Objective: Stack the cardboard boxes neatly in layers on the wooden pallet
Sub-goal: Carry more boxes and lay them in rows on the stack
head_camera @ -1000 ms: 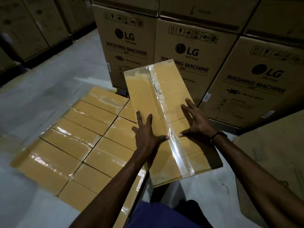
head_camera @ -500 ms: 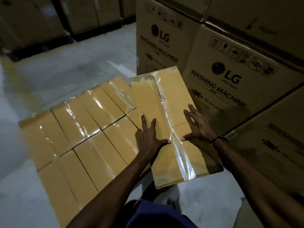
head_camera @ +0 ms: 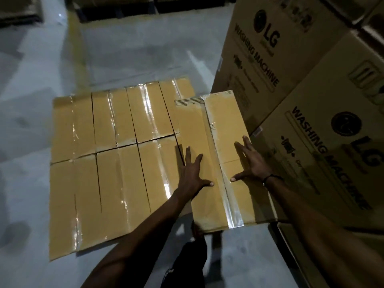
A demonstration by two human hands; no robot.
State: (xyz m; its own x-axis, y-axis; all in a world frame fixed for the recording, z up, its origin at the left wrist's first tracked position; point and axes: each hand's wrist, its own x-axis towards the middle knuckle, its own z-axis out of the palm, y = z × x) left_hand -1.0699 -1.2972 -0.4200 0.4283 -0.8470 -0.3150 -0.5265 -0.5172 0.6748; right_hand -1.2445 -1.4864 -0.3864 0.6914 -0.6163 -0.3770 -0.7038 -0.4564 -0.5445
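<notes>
A long taped cardboard box [head_camera: 216,129] is held up between my hands, its top face toward me. My left hand [head_camera: 192,173] lies flat on its left half with fingers straight and thumb out. My right hand [head_camera: 248,163] lies flat on its right half, fingers spread. The box hangs over the right edge of a flat layer of several similar taped boxes [head_camera: 108,167] on the floor. Whatever lies under that layer, such as a pallet, is hidden.
Tall washing machine cartons [head_camera: 311,104] stand close on the right, almost touching the held box. Grey concrete floor [head_camera: 135,50] stretches behind and to the left of the layer. More stacked cartons on dark pallets [head_camera: 116,7] line the far end.
My view has swung left and closer over the layer. The held box has come over the layer's right edge, still under both flat hands, and the washing machine cartons now sit at the right.
</notes>
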